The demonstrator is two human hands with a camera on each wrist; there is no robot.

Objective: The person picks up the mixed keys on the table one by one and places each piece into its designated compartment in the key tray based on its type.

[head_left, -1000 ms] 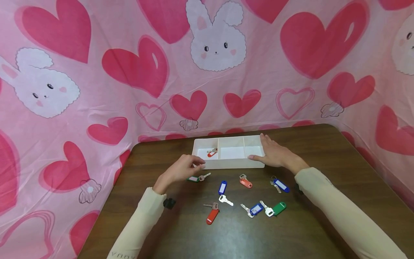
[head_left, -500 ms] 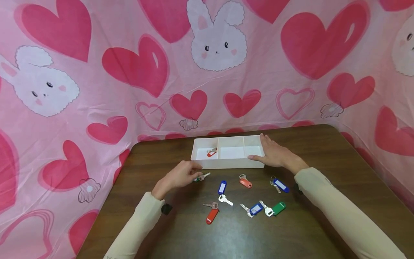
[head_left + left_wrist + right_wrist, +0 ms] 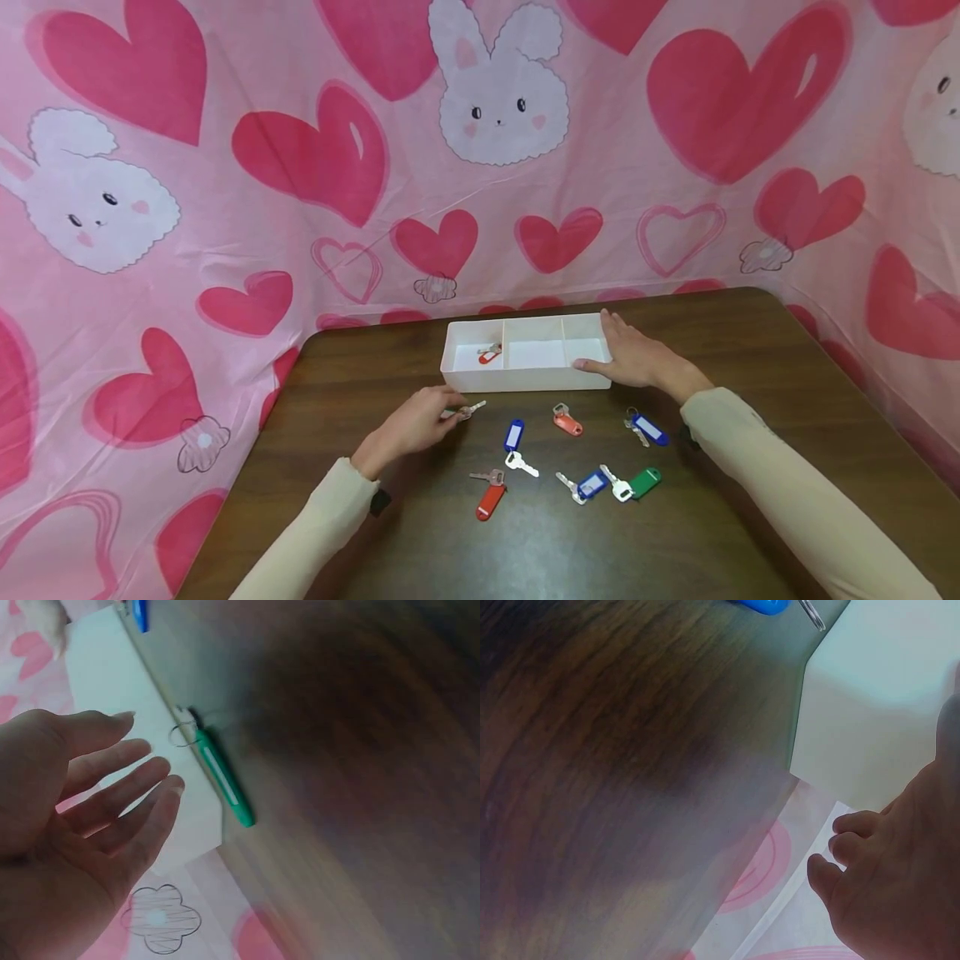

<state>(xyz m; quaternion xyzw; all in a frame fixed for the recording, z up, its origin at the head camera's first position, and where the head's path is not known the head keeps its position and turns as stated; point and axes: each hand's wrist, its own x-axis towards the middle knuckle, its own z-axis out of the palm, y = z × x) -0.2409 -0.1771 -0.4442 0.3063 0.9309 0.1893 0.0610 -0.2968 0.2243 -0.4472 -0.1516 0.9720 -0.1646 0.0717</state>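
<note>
My left hand [image 3: 416,422] reaches over a key [image 3: 473,409] lying just in front of a white compartment tray [image 3: 525,381]. In the left wrist view, the key's green tag [image 3: 226,780] lies on the table beside the tray's wall, with a metal ring at one end. The thumb and fingers [image 3: 120,763] are apart and loosely bent, nothing between them. From the head view that green tag is hidden under the hand. My right hand [image 3: 643,355] rests on the tray's right end, thumb at the front rim and fingers along the outer side.
A red-tagged key [image 3: 490,356] lies in the tray's left compartment. On the wooden table [image 3: 420,533] lie several more tagged keys: blue tags [image 3: 513,434], red tags [image 3: 491,502] and a green tag [image 3: 645,482]. A pink patterned cloth [image 3: 420,192] hangs behind the table.
My left hand has moved down and slightly toward me, from the tray's front left corner onto the green-tagged key, covering its tag. The right hand has stayed on the tray.
</note>
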